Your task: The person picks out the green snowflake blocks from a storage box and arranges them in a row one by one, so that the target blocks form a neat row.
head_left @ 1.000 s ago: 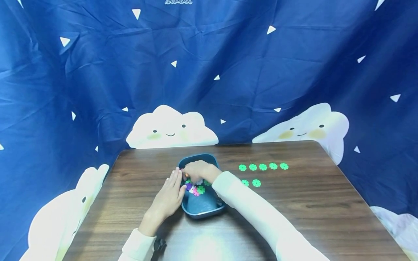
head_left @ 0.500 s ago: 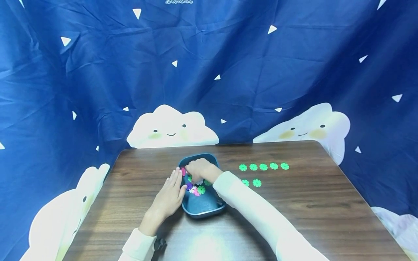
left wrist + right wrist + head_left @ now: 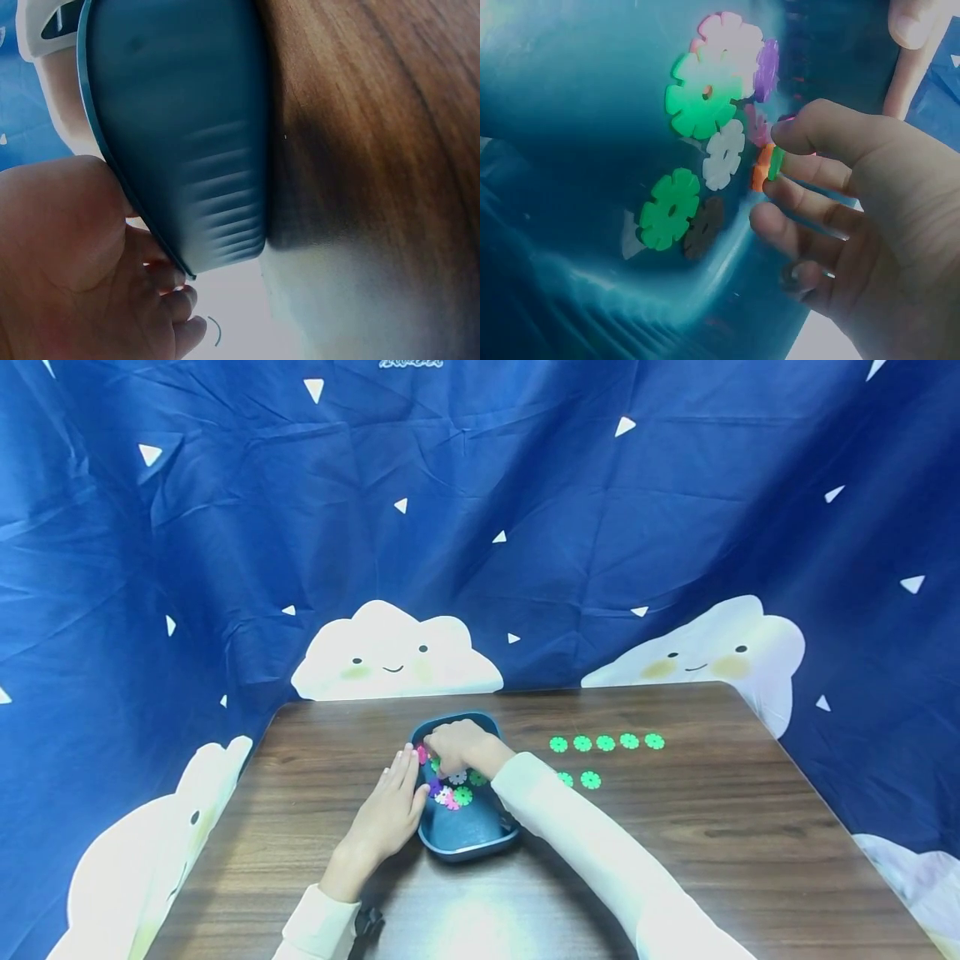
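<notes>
A dark teal plastic tray (image 3: 465,837) holds several flower-shaped plastic discs in green, white, pink, purple, orange and brown. My left hand (image 3: 384,814) rests along its left rim, fingers straight; in the left wrist view the palm sits beside the tray's outer wall (image 3: 165,90). My right hand (image 3: 461,747) reaches inside toward the far left. In the right wrist view its thumb and fingers curl about a green disc (image 3: 777,163), seen edge-on, with an orange disc (image 3: 761,167) right against it. A larger green disc (image 3: 702,96) overlaps a pale pink one (image 3: 731,36).
On the wooden table (image 3: 697,827), right of the tray, a row of several green discs (image 3: 605,742) lies at the back. Nearer sits a shorter row with a green disc (image 3: 590,780), partly covered by the right sleeve (image 3: 585,835). A blue cloud-print curtain (image 3: 540,527) hangs behind.
The right hand has shifted slightly within the tray; an orange piece by its fingertips is out of sight in the head view, and pink and green discs show there instead. The left hand stays put.
</notes>
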The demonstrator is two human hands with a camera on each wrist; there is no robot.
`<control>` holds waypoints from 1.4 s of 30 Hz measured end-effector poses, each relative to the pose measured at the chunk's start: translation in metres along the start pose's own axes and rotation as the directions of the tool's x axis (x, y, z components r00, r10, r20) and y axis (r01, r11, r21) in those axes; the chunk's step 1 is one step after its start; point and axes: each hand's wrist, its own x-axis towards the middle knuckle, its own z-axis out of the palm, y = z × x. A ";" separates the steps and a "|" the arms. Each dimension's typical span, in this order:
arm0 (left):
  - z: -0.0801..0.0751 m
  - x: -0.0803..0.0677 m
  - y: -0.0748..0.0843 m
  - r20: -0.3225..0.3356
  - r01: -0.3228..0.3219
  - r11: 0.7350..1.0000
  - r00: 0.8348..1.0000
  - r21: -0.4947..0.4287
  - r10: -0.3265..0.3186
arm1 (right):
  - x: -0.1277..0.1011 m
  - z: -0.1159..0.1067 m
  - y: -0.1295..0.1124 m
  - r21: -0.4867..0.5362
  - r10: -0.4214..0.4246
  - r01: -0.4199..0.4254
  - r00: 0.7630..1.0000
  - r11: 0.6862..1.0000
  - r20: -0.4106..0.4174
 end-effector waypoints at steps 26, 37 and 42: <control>0.003 0.001 0.001 -0.016 0.002 1.000 1.000 0.003 -0.002 | -0.064 -0.034 0.027 0.052 -0.062 0.074 0.978 0.996 -0.199; 0.007 0.002 -0.001 -0.023 0.002 1.000 1.000 0.016 -0.002 | -0.104 -0.041 0.062 0.064 0.002 0.015 0.966 0.998 -0.257; 0.009 0.003 -0.002 -0.038 -0.006 1.000 0.999 0.024 0.006 | -0.122 -0.042 0.080 0.047 0.020 -0.006 0.955 0.999 -0.296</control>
